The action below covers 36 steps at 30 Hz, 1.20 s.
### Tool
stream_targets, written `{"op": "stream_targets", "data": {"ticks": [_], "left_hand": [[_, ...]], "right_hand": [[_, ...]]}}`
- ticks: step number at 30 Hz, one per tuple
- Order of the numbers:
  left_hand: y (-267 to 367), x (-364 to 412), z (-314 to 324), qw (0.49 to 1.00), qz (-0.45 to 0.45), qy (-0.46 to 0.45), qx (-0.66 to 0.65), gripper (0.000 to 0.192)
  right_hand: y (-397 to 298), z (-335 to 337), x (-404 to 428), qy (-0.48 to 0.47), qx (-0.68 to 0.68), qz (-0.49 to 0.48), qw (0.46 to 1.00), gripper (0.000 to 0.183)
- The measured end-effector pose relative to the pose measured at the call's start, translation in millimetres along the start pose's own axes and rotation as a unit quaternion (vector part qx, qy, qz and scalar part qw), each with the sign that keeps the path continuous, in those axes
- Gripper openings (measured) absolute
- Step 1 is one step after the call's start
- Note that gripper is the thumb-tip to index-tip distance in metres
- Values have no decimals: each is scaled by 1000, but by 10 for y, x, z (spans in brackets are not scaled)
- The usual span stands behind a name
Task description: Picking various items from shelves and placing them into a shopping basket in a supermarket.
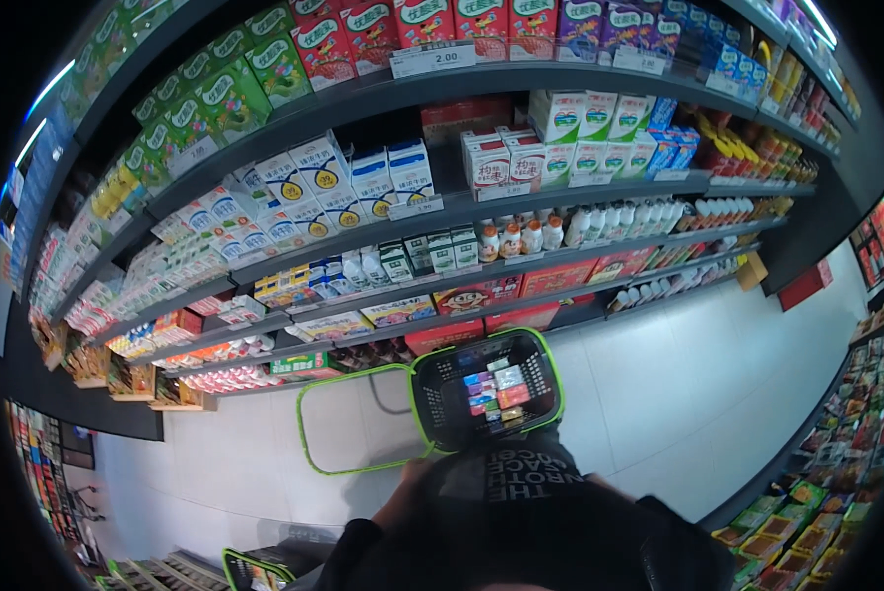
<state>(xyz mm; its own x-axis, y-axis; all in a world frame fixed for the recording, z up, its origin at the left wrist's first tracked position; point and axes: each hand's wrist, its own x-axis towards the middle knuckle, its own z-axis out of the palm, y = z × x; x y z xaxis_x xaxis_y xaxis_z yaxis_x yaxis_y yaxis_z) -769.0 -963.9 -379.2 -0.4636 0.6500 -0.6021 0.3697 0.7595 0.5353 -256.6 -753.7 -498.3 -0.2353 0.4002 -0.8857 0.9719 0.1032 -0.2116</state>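
Observation:
A black perforated shopping basket (434, 421) with a green rim stands in front of my torso. Inside it lie several small drink cartons (497, 391) in purple, white, red and other colours. Its green loop handle (301, 425) is swung out to the left. My left hand (414, 470) is at the basket's near left corner, close to the handle's end; my dark clothing hides its fingers, so a grip cannot be made out. On the right, only a strip of skin of my right hand or wrist (604, 484) shows beside my torso, near the basket's near right side.
Ahead runs a long grey store shelf (353, 100) with milk cartons (312, 166), red drink boxes (423, 22) and small bottles (532, 235). Pale floor tiles (656, 377) surround the basket. Packaged goods (789, 532) line the right side. Another green-rimmed basket (257, 569) is behind at lower left.

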Motion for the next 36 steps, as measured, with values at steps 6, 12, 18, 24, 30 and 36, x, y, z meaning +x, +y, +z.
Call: {"op": "stream_targets", "data": {"ticks": [6, 12, 18, 24, 30, 36], "left_hand": [[222, 351, -71, 995, -93, -19, -10, 43], [1075, 309, -376, 988, -38, -23, -146, 34], [813, 473, -162, 990, -23, 21, -137, 30], [604, 132, -255, 995, -79, 63, -13, 30], [270, -4, -332, 979, -183, 48, -80, 33], [521, -16, -494, 993, -112, 22, -6, 37]], "right_hand": [[-871, -202, -757, 141, 71, -14, 987, 42], [-1765, -1099, -744, 116, 43, 36, 992, 29], [-2010, -1489, -507, 249, 235, -38, 939, 31], [-2158, -1396, -586, 242, 285, -7, 928, 28], [-1887, -1155, -594, 308, 336, 60, 888, 24], [-1711, -1175, -767, 317, 382, 82, 864, 25]]}}
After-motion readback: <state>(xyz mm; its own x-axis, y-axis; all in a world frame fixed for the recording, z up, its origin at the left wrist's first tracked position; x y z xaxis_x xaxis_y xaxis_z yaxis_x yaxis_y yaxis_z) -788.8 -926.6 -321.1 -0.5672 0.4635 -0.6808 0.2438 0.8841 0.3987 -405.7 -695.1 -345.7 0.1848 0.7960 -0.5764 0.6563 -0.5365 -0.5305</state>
